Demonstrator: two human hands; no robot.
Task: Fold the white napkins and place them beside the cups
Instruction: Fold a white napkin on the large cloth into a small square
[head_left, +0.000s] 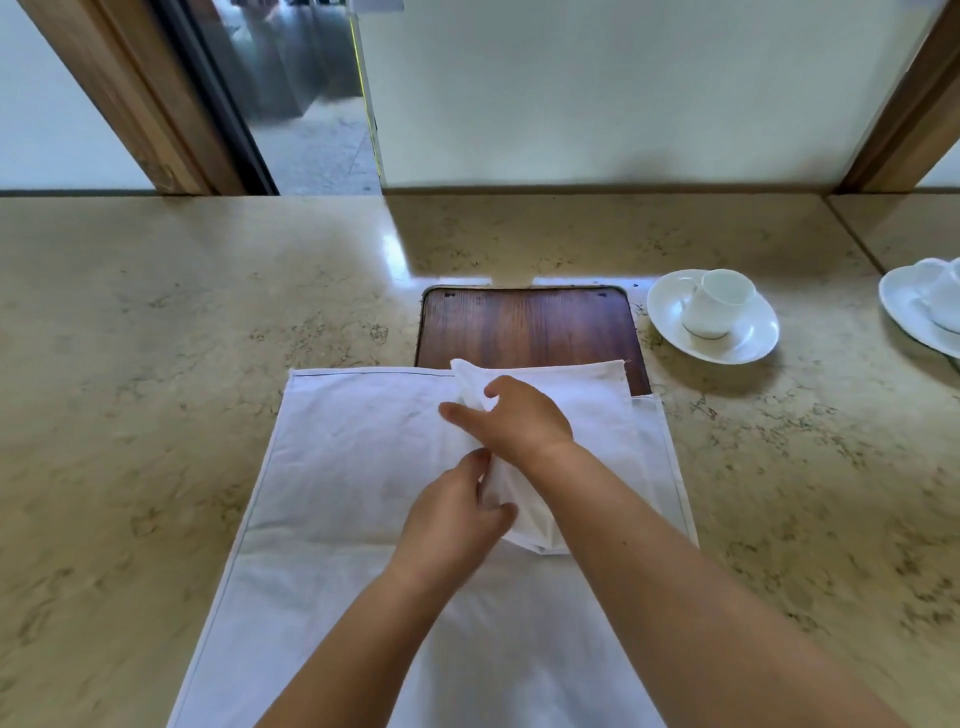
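A white napkin (587, 410) lies partly folded on top of a larger flat white cloth (343, 467) at the middle of the counter. My right hand (519, 421) pinches a raised fold of the napkin near its far edge. Nearer to me, my left hand (452, 525) grips the same bunched fold. A white cup (719, 306) stands on a saucer (753, 338) to the right. Another cup on a saucer (919, 306) is cut off by the right edge.
A dark wooden panel (524, 327) is set into the beige stone counter (156, 364) just behind the cloths. A frosted glass wall (623, 93) and wooden frames (130, 98) rise at the counter's far edge.
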